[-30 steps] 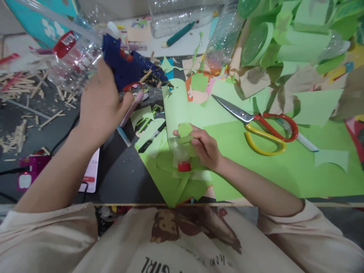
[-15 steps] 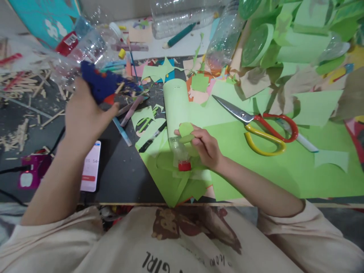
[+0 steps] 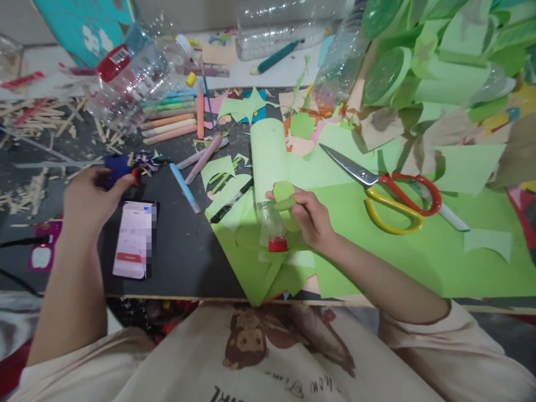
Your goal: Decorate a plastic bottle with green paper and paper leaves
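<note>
On the left, my left hand (image 3: 92, 195) is closed on a dark blue piece (image 3: 117, 168) with a bit of orange, low over the table among wooden sticks. I cannot make out what the blue piece is. My right hand (image 3: 310, 219) pinches small rounded green paper cutouts (image 3: 285, 192) between thumb and fingers. Just beside it, a clear plastic bottle (image 3: 266, 219) with a red cap (image 3: 277, 244) lies on its side, its body wrapped in pale green paper (image 3: 269, 156). Green paper sheets (image 3: 377, 268) lie beneath.
Big scissors (image 3: 379, 187) with red and yellow handles lie on the right, beside a white pen (image 3: 454, 218). A phone (image 3: 133, 240) rests near the front edge. Crayons (image 3: 173, 120), a black marker (image 3: 231, 202), paper scraps and clear bottles (image 3: 285, 28) crowd the back.
My left hand has come down and to the left with the blue piece, uncovering crayons and the phone. My right hand keeps its hold on the green paper; the view has shifted slightly.
</note>
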`<state>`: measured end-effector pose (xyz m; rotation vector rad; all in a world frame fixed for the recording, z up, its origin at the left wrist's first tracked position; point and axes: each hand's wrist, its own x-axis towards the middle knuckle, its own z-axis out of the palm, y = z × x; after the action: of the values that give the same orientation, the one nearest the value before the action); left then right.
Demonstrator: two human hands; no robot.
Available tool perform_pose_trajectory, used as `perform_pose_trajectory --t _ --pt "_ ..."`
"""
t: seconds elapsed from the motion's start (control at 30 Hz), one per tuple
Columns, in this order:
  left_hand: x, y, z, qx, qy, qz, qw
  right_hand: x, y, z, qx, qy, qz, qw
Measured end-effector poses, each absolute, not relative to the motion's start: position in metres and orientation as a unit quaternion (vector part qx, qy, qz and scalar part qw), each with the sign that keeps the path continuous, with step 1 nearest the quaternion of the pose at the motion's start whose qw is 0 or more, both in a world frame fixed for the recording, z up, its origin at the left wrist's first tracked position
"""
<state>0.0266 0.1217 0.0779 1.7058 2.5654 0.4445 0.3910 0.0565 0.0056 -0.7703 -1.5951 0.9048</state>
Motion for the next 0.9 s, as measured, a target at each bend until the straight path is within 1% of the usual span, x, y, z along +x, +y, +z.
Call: perform_pose_trajectory --t 0.13,0.17,0.23,0.3,0.37,0.47,0.63,0.77,0.9 --pt "0.047 0.120 0.087 0.624 0.733 0.268 -0.016 0.393 0.057 0.008 -0.340 -0.674 0.392 0.525" --pt "0.062 0.118 0.090 0.653 0.694 0.303 -0.006 0.394 0.057 0.009 -0.348 -0.673 0.397 0.518" --pt "0.099 0.111 0.092 0.717 0.609 0.335 0.049 0.396 0.056 0.012 -0.357 -0.669 0.406 0.509" --pt "0.142 0.104 0.088 0.779 0.511 0.348 0.105 0.396 0.055 0.015 -0.362 -0.663 0.412 0.510" --pt "0.179 0.098 0.077 0.814 0.453 0.345 0.116 0.396 0.054 0.018 -0.365 -0.657 0.411 0.516" --pt "0.211 0.095 0.055 0.817 0.437 0.354 0.125 0.396 0.053 0.019 -0.369 -0.650 0.399 0.531" --pt "0.214 0.094 0.028 0.822 0.411 0.384 0.088 0.395 0.053 0.020 -0.406 -0.598 0.398 0.565" --pt "0.210 0.090 0.022 0.819 0.429 0.361 0.122 0.394 0.055 0.023 -0.428 -0.536 0.393 0.613" --pt "0.208 0.085 0.024 0.824 0.400 0.379 0.127 0.393 0.052 0.025 -0.417 -0.556 0.393 0.602"
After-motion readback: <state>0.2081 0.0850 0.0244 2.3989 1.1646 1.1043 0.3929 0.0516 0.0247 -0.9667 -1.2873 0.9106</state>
